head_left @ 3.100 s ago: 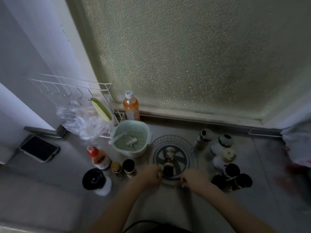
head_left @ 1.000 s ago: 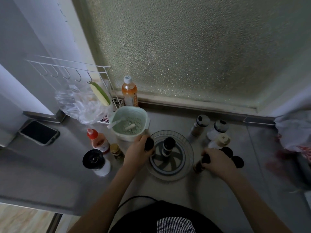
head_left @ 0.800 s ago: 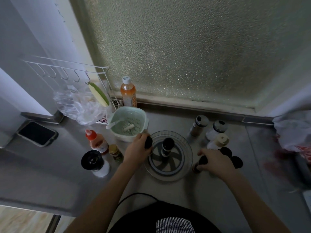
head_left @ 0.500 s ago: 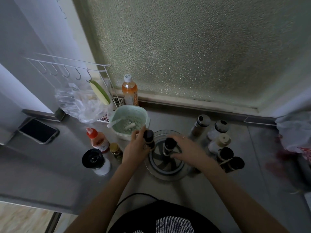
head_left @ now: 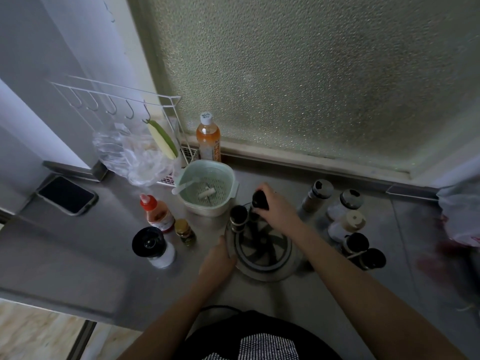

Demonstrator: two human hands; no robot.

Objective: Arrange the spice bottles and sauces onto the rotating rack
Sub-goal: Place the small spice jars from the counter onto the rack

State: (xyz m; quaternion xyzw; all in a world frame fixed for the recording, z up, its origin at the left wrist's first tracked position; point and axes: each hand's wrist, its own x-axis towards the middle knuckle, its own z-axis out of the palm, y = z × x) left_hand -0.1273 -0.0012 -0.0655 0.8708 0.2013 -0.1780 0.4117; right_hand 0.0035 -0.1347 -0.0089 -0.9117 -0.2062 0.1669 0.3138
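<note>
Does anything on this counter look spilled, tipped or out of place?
Possibly: a reddish smear marks the counter at the far right, beside the crumpled plastic bag. Too blurred to say what it is. The bottles all stand upright; a phone lies near the left edge.

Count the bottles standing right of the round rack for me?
5: grey-capped bottle, white bottle at back; cream-capped bottle midway; dark-capped bottle, outer dark-capped bottle nearest. More may be hidden.
</note>
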